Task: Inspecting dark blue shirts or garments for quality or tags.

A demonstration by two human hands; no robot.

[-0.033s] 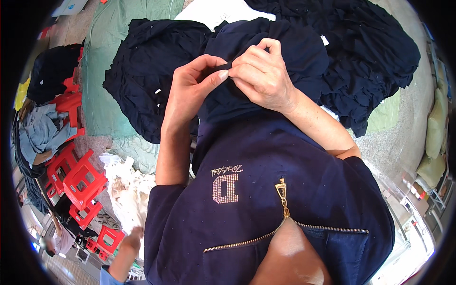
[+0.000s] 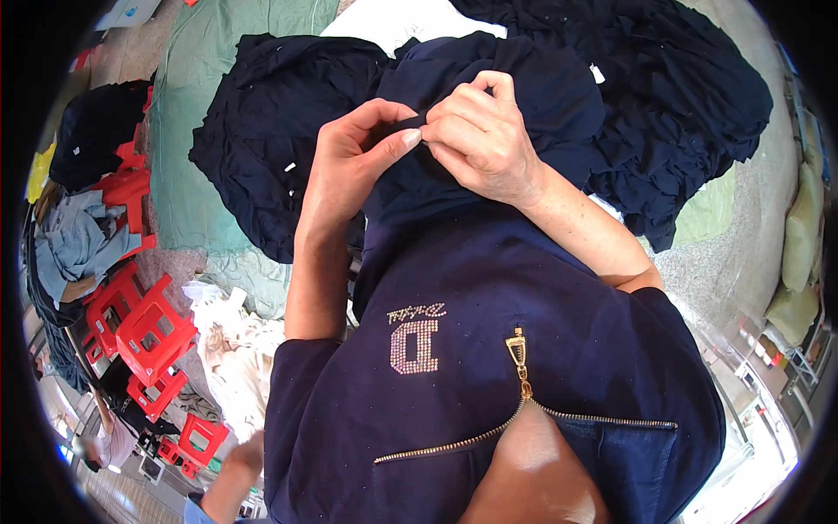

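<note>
A dark navy garment lies bunched across my lap. My left hand pinches its cloth between thumb and forefinger. Right beside it, my right hand has its fingers curled onto the same fold, and the fingertips of both hands meet there. Whatever else may sit between the fingertips is hidden.
Heaps of dark garments lie at left and at right, on a green sheet and the floor. Red plastic stools and pale cloth are on the left. Another person's arm shows at lower left.
My hands and the garment stay in place. The other person's arm at lower left has shifted slightly downward.
</note>
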